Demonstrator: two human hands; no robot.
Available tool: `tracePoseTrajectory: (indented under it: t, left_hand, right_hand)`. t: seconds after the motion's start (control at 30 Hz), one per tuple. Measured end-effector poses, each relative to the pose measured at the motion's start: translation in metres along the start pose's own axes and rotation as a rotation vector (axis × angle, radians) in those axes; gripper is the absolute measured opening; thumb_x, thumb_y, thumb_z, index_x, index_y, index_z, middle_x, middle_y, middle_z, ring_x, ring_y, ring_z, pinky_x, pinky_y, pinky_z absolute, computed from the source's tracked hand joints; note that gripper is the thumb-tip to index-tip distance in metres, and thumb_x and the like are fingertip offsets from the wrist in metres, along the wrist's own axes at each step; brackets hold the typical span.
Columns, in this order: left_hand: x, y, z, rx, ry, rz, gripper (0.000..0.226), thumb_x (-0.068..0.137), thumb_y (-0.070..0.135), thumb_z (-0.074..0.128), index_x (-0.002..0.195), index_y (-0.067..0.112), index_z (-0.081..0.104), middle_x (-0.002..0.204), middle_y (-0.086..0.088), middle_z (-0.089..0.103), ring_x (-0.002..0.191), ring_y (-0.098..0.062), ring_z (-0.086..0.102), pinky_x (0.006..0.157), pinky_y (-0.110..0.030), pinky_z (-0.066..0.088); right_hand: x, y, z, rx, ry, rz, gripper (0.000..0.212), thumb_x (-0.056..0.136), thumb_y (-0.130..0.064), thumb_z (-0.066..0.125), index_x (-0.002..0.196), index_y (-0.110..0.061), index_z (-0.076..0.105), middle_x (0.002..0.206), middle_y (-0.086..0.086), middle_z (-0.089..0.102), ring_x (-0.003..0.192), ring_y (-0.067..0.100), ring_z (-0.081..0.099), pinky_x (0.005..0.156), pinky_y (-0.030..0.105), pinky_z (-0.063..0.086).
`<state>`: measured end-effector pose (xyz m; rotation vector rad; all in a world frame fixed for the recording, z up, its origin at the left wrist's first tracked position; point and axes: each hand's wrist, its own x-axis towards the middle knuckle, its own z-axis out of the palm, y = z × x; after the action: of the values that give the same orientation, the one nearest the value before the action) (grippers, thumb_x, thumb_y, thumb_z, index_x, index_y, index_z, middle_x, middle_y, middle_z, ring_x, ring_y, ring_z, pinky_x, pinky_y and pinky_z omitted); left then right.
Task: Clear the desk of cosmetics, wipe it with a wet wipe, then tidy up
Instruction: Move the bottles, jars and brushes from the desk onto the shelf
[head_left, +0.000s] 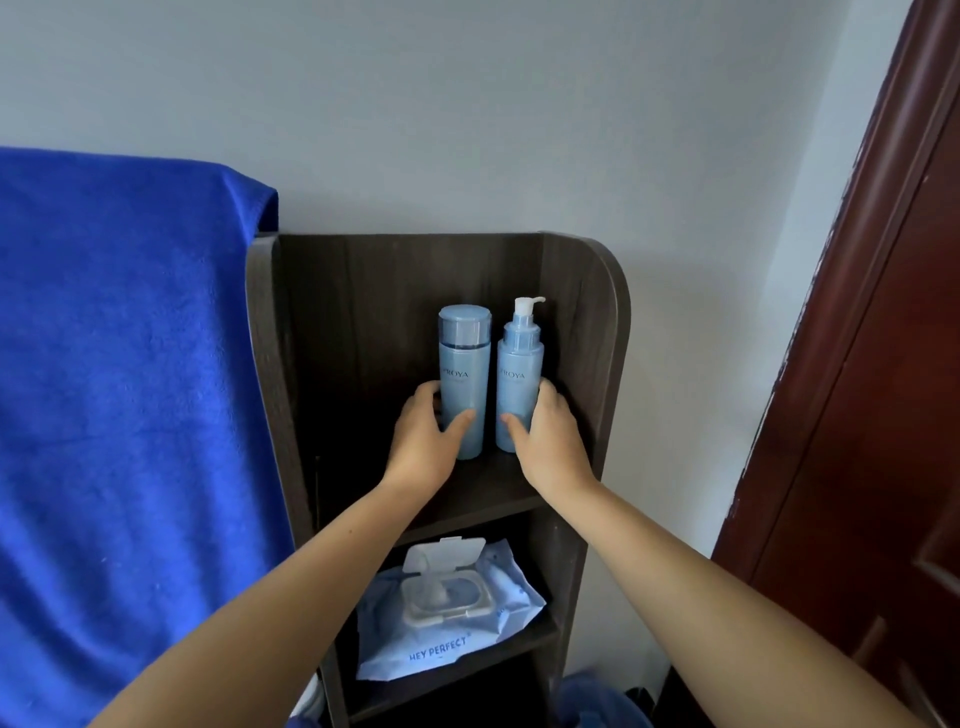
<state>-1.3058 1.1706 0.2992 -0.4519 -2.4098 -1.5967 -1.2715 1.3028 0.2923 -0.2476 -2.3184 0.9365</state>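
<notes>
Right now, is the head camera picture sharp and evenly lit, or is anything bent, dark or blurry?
Head view: soft, even light, no glare; the two pale blue plastic bottles read fairly sharp; wide-angle bending curves the reddish-brown wooden door frame; the dark wooden shelf unit's lower compartments fall into shadow.

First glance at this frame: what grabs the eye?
Two pale blue plastic bottles stand side by side on the top shelf of a dark wooden shelf unit: a capped bottle in the left hand, a white-pump bottle in the right hand. A bright blue towel fills the left; an open wet-wipe pack lies one shelf down.
</notes>
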Motion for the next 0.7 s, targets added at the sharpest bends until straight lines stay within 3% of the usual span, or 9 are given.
tracePoseTrajectory:
  t: [0.43,0.7]
  left_hand:
    - [0.010,0.002,0.021,-0.013,0.057,-0.002,0.051,0.087,0.027,0.060,0.131,0.019,0.037,0.131,-0.005,0.044,0.113,-0.019,0.049,0.086,-0.029,0.042]
    - [-0.002,0.003,0.010,0.030,0.066,-0.027,0.062,0.084,0.030,0.064,0.136,0.016,0.032,0.133,-0.009,0.042,0.117,-0.020,0.047,0.094,-0.036,0.045]
  right_hand:
    - [0.015,-0.001,0.011,0.030,0.020,0.064,0.044,0.090,-0.016,0.057,0.129,-0.003,0.040,0.125,0.019,0.055,0.113,0.031,0.056,0.091,0.039,0.050]
    - [-0.003,0.002,0.003,0.015,-0.030,0.068,0.065,0.091,-0.023,0.057,0.143,-0.005,0.022,0.142,0.017,0.042,0.127,0.030,0.045,0.101,0.036,0.040]
